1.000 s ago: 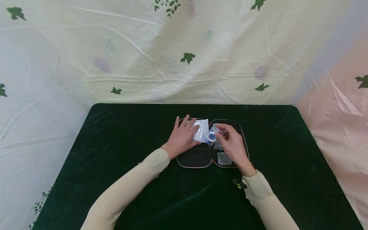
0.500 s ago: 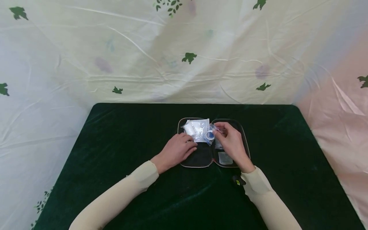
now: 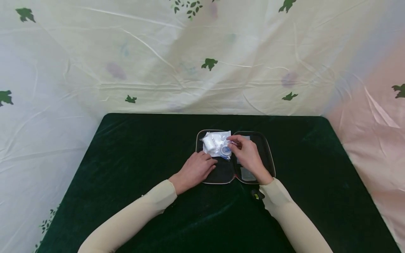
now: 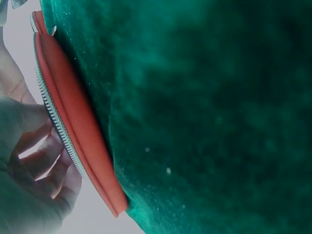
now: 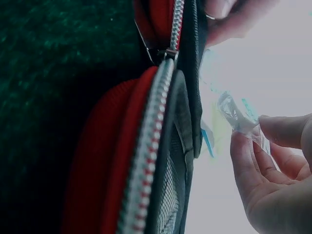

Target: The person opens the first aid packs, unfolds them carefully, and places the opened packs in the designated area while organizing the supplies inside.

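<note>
An opened-out zip case (image 3: 221, 177), red outside with a black lining, lies on the table. My right hand (image 3: 248, 156) pinches a clear plastic packet (image 3: 226, 151) between thumb and fingers. A white-and-blue round roll shows through it. That packet overlaps a flat white packet (image 3: 218, 135) in the left half, beside a white bundle (image 3: 209, 143). My left hand (image 3: 196, 168) rests over the left half's near edge, fingers loosely bent and holding nothing visible. In the right wrist view, fingertips pinch the crinkled clear plastic (image 5: 239, 114); the left wrist view shows the case's zipper edge (image 4: 61, 126) beside the fingers.
A small grey-white packet (image 3: 248, 174) lies in the right half of the case, with another pale packet partly hidden behind the right hand. A small black item (image 3: 257, 194) sits near the right sleeve. Dark green velvet cloth (image 3: 152, 140) covers the table; pale patterned fabric hangs behind.
My left hand has drawn back from the white packet to the case's near-left edge, uncovering a white bundle. My right hand has carried the clear packet slightly left, over the white packet.
</note>
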Tool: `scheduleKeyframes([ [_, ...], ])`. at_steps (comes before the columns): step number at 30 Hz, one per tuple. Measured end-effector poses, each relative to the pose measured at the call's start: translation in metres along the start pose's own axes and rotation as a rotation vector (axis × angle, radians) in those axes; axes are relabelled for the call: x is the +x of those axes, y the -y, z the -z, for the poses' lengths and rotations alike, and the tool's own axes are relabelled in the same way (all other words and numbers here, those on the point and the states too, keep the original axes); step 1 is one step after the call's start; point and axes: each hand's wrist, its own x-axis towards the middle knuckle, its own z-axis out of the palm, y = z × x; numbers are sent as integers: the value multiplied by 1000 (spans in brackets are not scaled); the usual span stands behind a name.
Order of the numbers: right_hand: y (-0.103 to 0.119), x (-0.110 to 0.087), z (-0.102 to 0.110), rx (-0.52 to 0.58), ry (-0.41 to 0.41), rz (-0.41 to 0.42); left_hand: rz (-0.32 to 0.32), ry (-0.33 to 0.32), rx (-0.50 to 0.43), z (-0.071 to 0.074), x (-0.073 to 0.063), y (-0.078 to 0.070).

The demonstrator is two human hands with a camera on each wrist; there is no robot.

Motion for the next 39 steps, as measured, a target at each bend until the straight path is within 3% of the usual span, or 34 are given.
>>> scheduleKeyframes([
  [17,-8,3,-8,-38,100,-12,-2,-75,-29,-3,2,1],
  [27,-5,2,-9,-100,196,-22,16,-63,-53,-3,3,2],
  [34,-1,1,-10,-262,225,92,24,-62,-65,-2,4,3],
  [39,-3,0,-9,-278,280,114,25,-61,-73,-2,4,2],
])
